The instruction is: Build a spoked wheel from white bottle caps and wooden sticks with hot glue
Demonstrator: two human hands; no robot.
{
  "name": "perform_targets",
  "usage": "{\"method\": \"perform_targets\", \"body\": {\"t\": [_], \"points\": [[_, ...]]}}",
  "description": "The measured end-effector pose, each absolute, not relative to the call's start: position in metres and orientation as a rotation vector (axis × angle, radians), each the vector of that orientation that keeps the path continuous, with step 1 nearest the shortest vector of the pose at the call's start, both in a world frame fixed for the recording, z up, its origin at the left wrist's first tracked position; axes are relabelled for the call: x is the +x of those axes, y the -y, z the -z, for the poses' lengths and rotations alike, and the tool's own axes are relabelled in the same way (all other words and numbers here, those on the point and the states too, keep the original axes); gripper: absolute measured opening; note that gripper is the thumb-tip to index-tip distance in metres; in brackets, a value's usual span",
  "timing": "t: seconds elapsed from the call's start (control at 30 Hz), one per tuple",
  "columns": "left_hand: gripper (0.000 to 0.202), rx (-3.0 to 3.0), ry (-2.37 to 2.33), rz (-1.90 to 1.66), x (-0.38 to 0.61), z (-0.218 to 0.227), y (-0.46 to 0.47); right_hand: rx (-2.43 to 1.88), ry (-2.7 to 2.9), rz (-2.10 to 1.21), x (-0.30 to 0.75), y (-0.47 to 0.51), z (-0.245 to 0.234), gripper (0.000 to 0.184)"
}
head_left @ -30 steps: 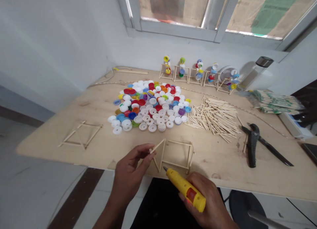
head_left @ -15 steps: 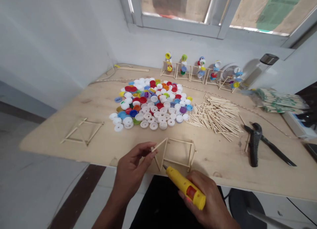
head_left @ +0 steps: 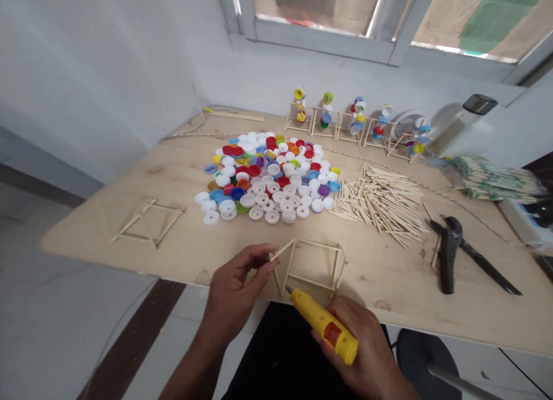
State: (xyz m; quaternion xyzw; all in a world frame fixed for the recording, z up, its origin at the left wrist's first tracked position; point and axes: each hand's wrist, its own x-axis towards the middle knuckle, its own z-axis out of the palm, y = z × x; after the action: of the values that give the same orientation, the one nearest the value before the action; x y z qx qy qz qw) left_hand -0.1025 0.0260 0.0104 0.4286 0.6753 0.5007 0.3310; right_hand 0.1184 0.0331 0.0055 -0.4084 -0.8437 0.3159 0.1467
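Observation:
My left hand (head_left: 235, 287) pinches the end of a thin wooden stick (head_left: 283, 251) that leans against a small stick frame (head_left: 317, 263) near the front edge of the plywood table (head_left: 181, 181). My right hand (head_left: 367, 354) grips a yellow glue gun (head_left: 322, 325). Its tip points up-left at the frame's lower left corner, close to it.
A pile of coloured bottle caps (head_left: 270, 178) lies mid-table, loose sticks (head_left: 380, 201) to its right, black pliers (head_left: 451, 250) further right. A flat stick frame (head_left: 149, 221) lies left. Several cap-and-stick models (head_left: 354, 120), a small fan (head_left: 406, 126) and a bottle (head_left: 464, 120) stand at the back.
The view has shifted slightly, so everything sits a little further right. Both hands keep their hold, and the glue gun tip stays at the frame's corner.

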Motion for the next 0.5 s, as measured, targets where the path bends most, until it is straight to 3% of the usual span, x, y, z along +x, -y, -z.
{"method": "perform_targets", "body": {"t": [0.5], "points": [[0.022,1.081,-1.75,-1.288,-0.1045,-0.0148,-0.0291,-1.195,2.508,-0.836,0.114,-0.0342,-0.0039,0.012]]}}
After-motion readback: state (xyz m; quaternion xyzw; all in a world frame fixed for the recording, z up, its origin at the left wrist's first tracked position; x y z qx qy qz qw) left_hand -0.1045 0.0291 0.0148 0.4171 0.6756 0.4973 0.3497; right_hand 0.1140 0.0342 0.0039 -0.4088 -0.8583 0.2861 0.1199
